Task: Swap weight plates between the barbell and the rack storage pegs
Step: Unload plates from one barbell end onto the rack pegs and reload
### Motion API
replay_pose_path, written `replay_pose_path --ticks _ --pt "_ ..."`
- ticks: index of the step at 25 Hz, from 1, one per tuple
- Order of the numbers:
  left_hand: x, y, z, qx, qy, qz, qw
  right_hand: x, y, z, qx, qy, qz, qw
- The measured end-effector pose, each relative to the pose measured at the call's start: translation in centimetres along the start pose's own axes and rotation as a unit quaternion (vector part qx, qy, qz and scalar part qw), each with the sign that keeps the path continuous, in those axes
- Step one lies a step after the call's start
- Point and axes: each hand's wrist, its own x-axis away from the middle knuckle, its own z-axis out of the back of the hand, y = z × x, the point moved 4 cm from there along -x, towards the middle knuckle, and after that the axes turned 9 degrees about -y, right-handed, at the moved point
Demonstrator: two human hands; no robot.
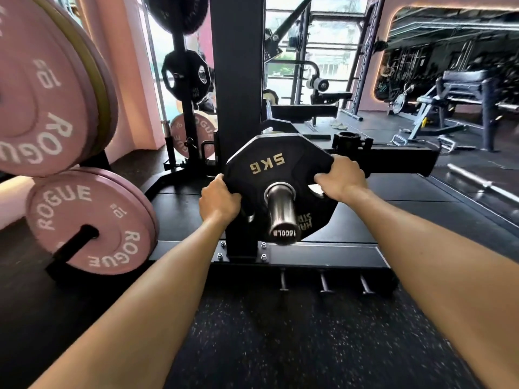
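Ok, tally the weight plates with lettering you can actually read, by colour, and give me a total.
pink ROGUE plates: 3
black 5KG plate: 1
Total: 4

light: bright daylight via rear windows (323, 51), blown out | floor (280, 332) dim | blur: soft throughout, pink plates (42, 88) smeared | distortion: fisheye edges
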Motion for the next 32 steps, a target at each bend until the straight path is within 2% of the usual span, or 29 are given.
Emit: replay_pose_path --ticks 7,14,18,25,32 --pt "8.3 0.3 3.5 -0.016 -0.005 -0.009 1.000 9.8 0.5 2.2 -0.034 0.002 0.001 0.999" --pt "10.7 1.6 5.9 -0.079 -0.005 -0.035 0.996 13.3 0.9 3.2 -0.025 0.000 -0.017 1.000" --pt "10.4 4.0 8.4 -0.083 -0.008 -0.063 0.995 13.5 -0.8 6.3 -0.017 0.005 -0.001 1.000" --pt "5.0 14.2 16.6 -0.121 0.015 -0.089 0.988 8.3 -8.0 15.8 -0.024 0.004 0.032 0.999" --pt "-0.2 30.3 32.1 -0.137 0.018 -0.083 0.987 3.9 -22.0 32.3 -0.058 0.000 0.048 0.997"
